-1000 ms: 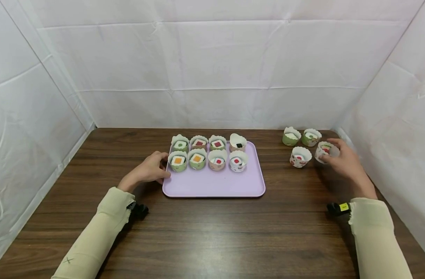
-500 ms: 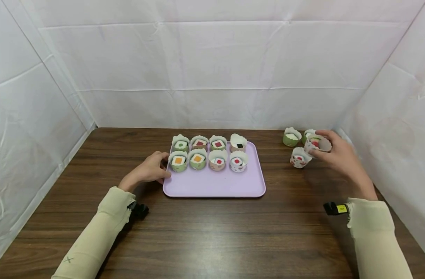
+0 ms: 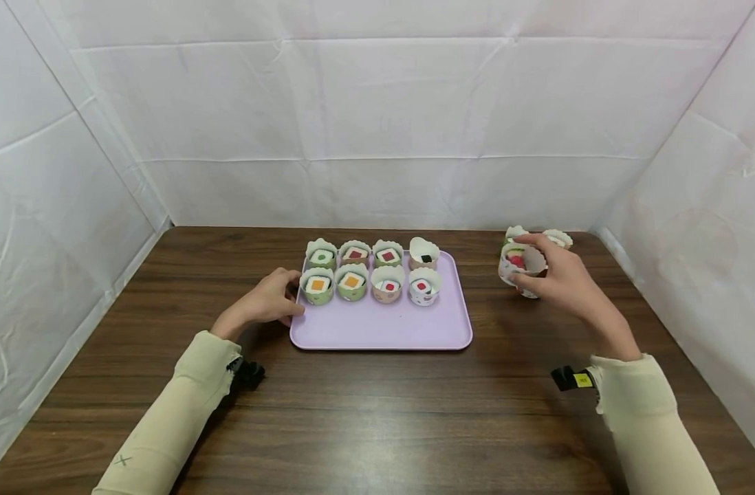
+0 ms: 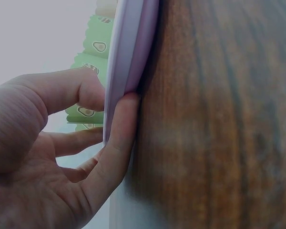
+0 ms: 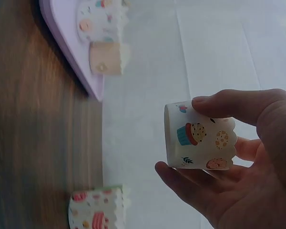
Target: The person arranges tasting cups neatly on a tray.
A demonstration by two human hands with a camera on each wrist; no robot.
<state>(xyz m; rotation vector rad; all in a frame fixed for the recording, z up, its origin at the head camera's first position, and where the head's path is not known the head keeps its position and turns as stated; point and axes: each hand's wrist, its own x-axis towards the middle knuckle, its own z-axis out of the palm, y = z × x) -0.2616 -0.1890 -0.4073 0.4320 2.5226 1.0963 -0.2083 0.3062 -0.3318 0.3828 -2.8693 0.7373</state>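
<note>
My right hand (image 3: 555, 270) holds a white paper cupcake cup (image 5: 200, 136) printed with cupcakes and cookies, thumb on one side and fingers on the other. In the head view, a piece with red on it shows inside this cup. It is raised off the table and overlaps another cup behind it. My left hand (image 3: 267, 298) grips the left edge of a lilac tray (image 3: 377, 335), thumb at the top of the rim and a finger underneath. On the tray stand two rows of paper cups, among them a green one (image 3: 318, 293), most with small sushi-like pieces inside.
By the right hand stand a green cup (image 3: 514, 231), another cup (image 3: 558, 237) partly behind the hand, and a red-and-white printed cup (image 5: 95, 207). White sheeting (image 3: 377, 124) encloses the back and sides of the dark wooden table (image 3: 377, 412).
My right hand has lifted the paper cup from the far right of the table and carried it left, over the other loose cups. The left hand stays at the tray's edge.
</note>
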